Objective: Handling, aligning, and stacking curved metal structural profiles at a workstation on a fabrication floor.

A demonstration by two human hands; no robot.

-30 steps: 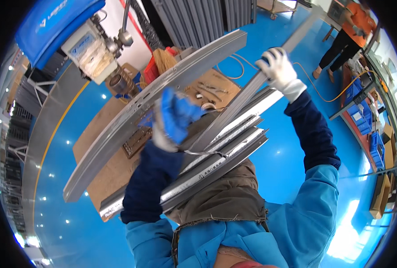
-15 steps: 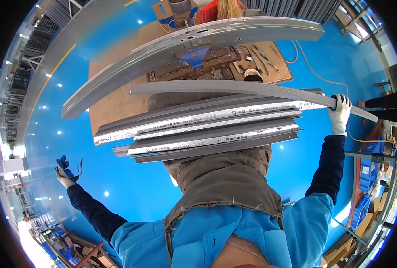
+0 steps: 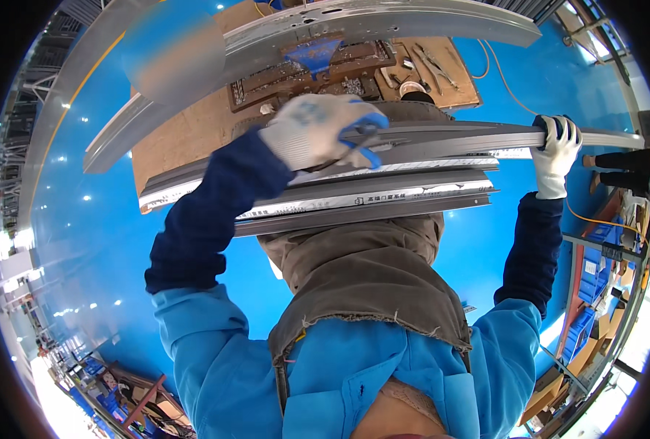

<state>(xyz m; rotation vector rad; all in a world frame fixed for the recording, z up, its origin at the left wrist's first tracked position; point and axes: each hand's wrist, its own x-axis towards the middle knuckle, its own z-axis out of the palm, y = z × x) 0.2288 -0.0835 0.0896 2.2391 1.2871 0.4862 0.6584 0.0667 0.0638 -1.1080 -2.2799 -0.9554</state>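
My right hand (image 3: 557, 157), in a white glove with dark fingertips, is wrapped round a long grey metal profile (image 3: 471, 139) near its right end. My left hand (image 3: 314, 132), in a white glove with a blue palm, is over the profile's left part, its fingers curled round a thin dark strip. Whether it also touches the profile, I cannot tell. Below, in front of my apron, lie several grey profiles (image 3: 412, 196) side by side with printed white film on them. The left arm covers their left part.
A larger, wide grey profile (image 3: 442, 23) spans the far side above a brown workbench (image 3: 178, 135). Pliers (image 3: 436, 69) and a blue triangular part (image 3: 316, 57) lie there with metal shavings. Blue bins (image 3: 595, 263) stand on a rack at right. Another person's legs (image 3: 621, 170) show at far right.
My left hand has swung from far out at the left to above the held profile, still with the dark strip. The right hand keeps its grip. The view has shifted slightly.
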